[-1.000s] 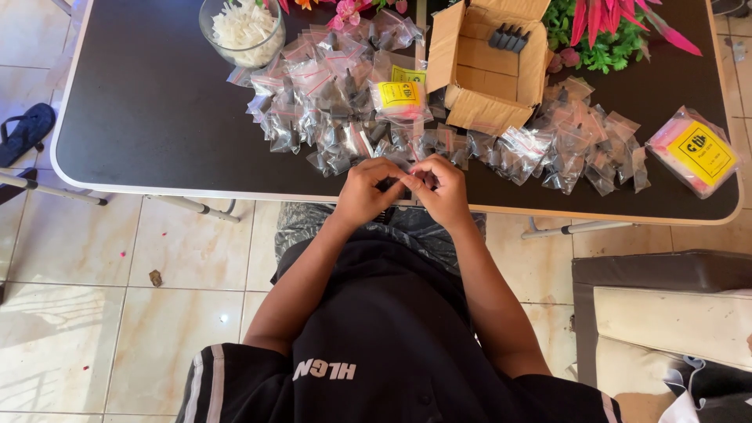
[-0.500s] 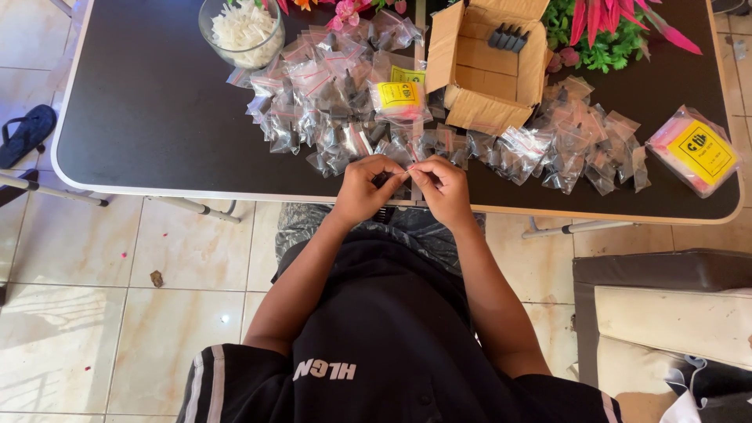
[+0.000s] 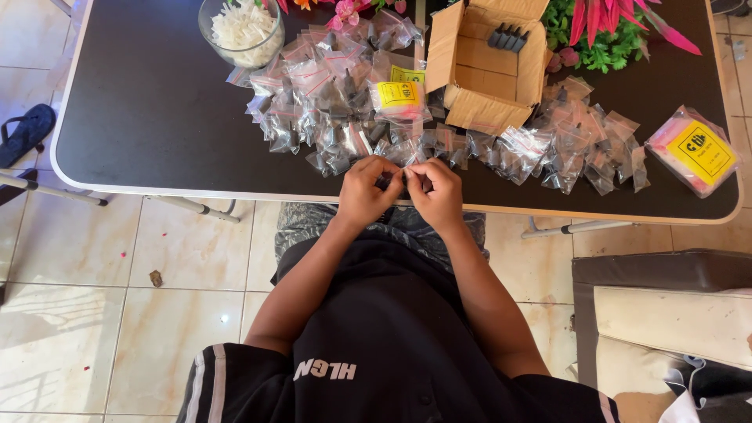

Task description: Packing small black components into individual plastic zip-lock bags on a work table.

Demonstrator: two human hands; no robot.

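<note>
My left hand and my right hand meet at the near edge of the black table. Between their fingertips they pinch a small clear plastic bag with something dark inside. Just beyond my hands lies a heap of several small clear bags with dark parts, and a second heap of bags spreads to the right. An open cardboard box with dark pieces inside stands behind the heaps.
A glass bowl of white pieces stands at the back left. A pink packet with a yellow label lies at the right. Artificial flowers line the back. A sandal lies on the tiled floor; a cushioned seat is at right.
My hands stay together at the table edge with only small finger movement on the bag. Nothing else has moved.
</note>
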